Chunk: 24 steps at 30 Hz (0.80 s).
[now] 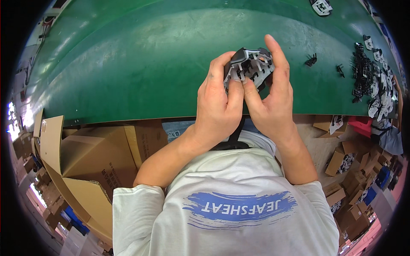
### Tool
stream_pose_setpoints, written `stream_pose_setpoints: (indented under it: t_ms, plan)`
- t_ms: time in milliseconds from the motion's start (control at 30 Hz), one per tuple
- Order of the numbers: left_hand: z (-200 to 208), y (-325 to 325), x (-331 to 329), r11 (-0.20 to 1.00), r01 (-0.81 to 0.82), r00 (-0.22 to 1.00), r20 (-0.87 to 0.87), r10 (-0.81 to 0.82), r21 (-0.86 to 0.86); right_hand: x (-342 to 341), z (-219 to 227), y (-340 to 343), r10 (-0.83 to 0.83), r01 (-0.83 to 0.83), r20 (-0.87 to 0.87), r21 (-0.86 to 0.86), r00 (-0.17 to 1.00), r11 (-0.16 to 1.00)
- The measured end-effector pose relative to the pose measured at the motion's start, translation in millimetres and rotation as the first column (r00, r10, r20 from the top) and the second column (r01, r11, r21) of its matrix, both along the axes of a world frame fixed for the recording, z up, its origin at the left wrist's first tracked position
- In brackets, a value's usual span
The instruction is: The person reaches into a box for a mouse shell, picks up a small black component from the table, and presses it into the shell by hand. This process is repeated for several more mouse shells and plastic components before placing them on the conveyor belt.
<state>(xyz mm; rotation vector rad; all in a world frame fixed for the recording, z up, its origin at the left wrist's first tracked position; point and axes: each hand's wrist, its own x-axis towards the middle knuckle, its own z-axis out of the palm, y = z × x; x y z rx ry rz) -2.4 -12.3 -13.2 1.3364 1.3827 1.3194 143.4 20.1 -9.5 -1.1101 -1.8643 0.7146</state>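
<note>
Between my two hands, above the near part of the green table (153, 81), is a moulded plastic shell (259, 67) shaped like a game controller housing. Its outside is black, its ribbed inside pale grey, with small black parts in it. My left hand (218, 102) is closed round its left side, the thumb pressing into the inside. My right hand (273, 100) grips the other side, thumb also inside and forefinger stretched up past the rim. The thumbs nearly meet and hide the lower part of the shell. Two small black plastic pieces (311, 60) (340, 70) lie right of my hands.
At the table's right end lie a heap of black parts (362, 74) and several white shells (384, 94). Another white shell (321, 7) lies at the far right. A big open carton (94, 149) stands below left; smaller cartons (341, 158) and a red container (360, 126) stand lower right, near another person's arm (399, 100).
</note>
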Motion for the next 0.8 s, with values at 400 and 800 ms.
stream_pose_setpoints:
  t_ms: [400, 800]
  plan:
    - [38, -3, -4, 0.946, 0.17, 0.923, 0.38, -0.054, -0.277, 27, 38, 5, 0.149, -0.244, -0.247, -0.418, 0.957, 0.875]
    - [197, -182, -213, 0.79, -0.609, 0.793, 0.055, 0.607, 0.075, 124, 13, 68, -0.4, 0.452, 0.481, 0.008, 0.781, 0.892]
